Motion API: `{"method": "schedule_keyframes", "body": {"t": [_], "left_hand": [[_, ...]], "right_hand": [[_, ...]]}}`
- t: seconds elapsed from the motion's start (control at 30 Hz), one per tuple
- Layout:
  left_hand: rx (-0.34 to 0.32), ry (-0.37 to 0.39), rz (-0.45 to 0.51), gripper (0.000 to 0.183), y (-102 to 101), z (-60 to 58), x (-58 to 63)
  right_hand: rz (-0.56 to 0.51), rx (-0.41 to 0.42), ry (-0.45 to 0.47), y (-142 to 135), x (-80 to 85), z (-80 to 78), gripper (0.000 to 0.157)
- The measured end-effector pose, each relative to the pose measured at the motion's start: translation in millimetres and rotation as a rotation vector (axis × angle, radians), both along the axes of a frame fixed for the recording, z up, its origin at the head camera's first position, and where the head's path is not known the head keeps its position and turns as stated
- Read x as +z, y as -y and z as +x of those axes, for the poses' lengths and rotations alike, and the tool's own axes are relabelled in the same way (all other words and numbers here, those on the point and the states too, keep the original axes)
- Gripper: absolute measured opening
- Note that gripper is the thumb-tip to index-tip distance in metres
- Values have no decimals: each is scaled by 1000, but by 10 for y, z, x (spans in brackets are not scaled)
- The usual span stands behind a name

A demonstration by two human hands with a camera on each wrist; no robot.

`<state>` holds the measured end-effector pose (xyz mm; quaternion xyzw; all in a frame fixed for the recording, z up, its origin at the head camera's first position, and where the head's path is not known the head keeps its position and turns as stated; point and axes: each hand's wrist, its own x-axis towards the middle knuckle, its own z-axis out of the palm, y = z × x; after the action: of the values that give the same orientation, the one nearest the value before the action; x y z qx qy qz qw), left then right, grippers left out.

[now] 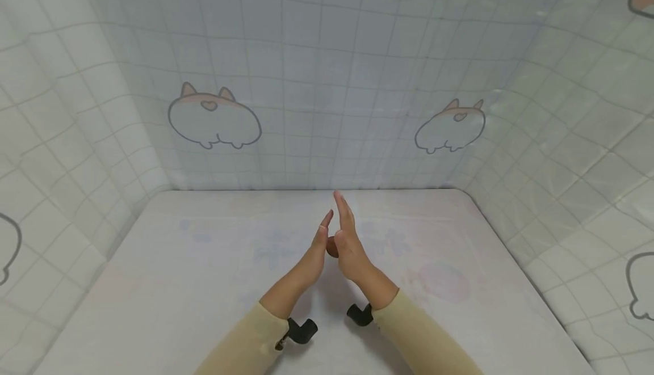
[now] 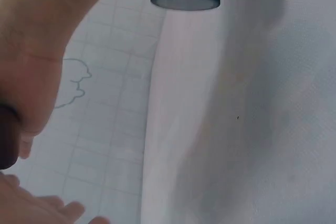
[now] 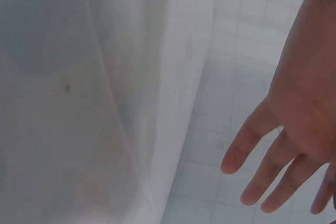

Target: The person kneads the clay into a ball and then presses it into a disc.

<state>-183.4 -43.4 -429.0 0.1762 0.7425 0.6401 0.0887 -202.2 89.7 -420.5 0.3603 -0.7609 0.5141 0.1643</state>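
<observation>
A small brown rounded lump point(image 1: 332, 247) sits between the two palms, partly hidden by the right hand. My left hand point(image 1: 315, 251) touches it from the left with the fingers straight and pointing away. On the other side, my right hand point(image 1: 350, 245) faces it, its long fingers extended forward and reaching farther than the left ones. The fingertips of both hands lean towards each other above the table. In the left wrist view the lump point(image 2: 7, 139) appears dark at the left edge, against the palm. Spread, straight fingers point(image 3: 273, 169) of the right hand show in the right wrist view.
Beneath the hands lies a white table point(image 1: 204, 284) with faint pastel patches. Grid-patterned curtains point(image 1: 317, 80) with cartoon animals rise at the back and both sides. Black wrist-worn pieces point(image 1: 302, 331) stick out from the beige sleeves point(image 1: 250, 338).
</observation>
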Motion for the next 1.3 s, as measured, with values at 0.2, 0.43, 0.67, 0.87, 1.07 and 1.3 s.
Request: {"method": "schedule_keyframes", "body": {"t": [0.2, 0.43, 0.67, 0.87, 1.07, 1.3], "left_hand": [[-107, 32, -42, 75, 39, 59, 40], [-179, 64, 238, 85, 80, 88, 129], [-172, -30, 422, 84, 120, 122, 291], [-92, -85, 419, 87, 111, 120, 345], [91, -110, 313, 82, 47, 117, 400], [240, -79, 222, 78, -17, 59, 364]], "right_hand": [[9, -16, 6, -37, -7, -107, 84], [30, 18, 65, -45, -95, -162, 85], [61, 121, -13, -10, -137, -97, 87], [48, 182, -86, 15, -144, -43, 89], [58, 148, -220, 47, -207, -38, 93], [34, 182, -352, 96, -97, 97, 88]]}}
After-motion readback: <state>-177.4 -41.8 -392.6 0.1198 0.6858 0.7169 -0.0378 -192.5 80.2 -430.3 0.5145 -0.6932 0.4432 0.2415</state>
